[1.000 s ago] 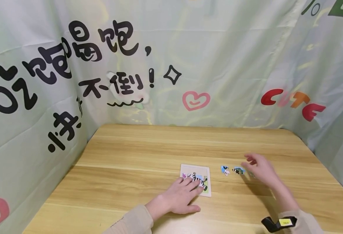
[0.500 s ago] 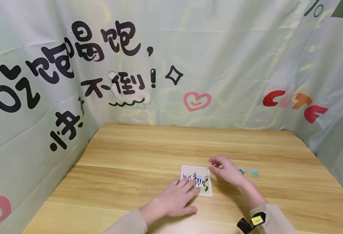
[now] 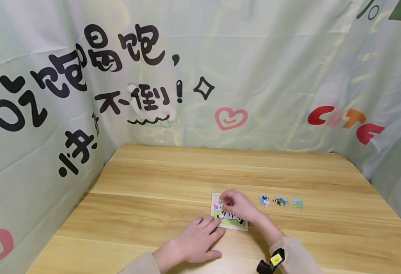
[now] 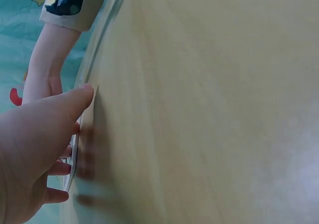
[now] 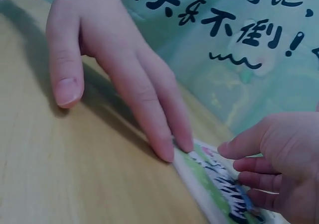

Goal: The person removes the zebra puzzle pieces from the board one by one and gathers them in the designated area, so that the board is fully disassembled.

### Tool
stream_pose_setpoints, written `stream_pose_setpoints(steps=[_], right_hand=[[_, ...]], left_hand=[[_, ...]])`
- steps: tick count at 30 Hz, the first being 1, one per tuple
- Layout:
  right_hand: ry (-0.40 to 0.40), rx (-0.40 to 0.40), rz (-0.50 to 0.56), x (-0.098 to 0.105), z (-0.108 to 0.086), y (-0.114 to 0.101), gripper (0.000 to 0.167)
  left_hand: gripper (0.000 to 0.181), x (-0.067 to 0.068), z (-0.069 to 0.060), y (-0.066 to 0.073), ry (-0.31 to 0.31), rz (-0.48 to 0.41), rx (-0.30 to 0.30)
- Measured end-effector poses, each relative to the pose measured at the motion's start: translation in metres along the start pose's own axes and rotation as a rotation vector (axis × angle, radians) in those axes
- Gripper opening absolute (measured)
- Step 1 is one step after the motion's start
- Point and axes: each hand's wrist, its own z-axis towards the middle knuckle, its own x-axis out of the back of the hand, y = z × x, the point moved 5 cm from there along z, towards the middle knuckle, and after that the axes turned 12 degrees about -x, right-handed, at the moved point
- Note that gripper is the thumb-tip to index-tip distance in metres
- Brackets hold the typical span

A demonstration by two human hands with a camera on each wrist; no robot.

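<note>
A zebra jigsaw puzzle (image 3: 231, 218) in a pale frame lies on the wooden table. My left hand (image 3: 196, 240) is spread at its near left corner, fingertips touching the frame's edge; the right wrist view shows these fingers (image 5: 152, 112) straight. Over the top of the puzzle is my right hand (image 3: 240, 206), fingers loosely bent. In the right wrist view its thumb (image 5: 244, 140) stands apart from the fingers, and I see no piece between them. Right of the board lie three loose puzzle pieces: one blue with a black-and-white figure (image 3: 264, 201), one dark patterned (image 3: 280, 201), one blue-green (image 3: 297, 203).
The wooden table (image 3: 159, 179) stretches away on all sides of the puzzle. Behind it and along both sides hangs a printed cloth (image 3: 268, 76) with black lettering and hearts. A black wrist camera (image 3: 271, 262) sits on the right sleeve.
My right hand has travelled left from beside the loose pieces to above the puzzle. My left hand has slid slightly toward me and left, uncovering more of the zebra picture.
</note>
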Motion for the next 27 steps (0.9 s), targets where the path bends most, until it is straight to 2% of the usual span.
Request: stream_pose_setpoints(steps=[13,21,27], right_hand=[[0.029,-0.001,-0.049,-0.003,0.001,0.002,0.021],[0.033,0.014,-0.199,-0.003,0.001,0.001,0.025],[0.011,0.010,-0.274,-0.003,0.001,-0.008,0.022]], left_hand=[[0.066,-0.003,-0.002,0.002,0.019,-0.003,-0.011],[0.067,-0.004,0.003,0.003,0.001,-0.048,0.004],[0.066,-0.001,0.005,0.003,0.015,-0.029,0.004]])
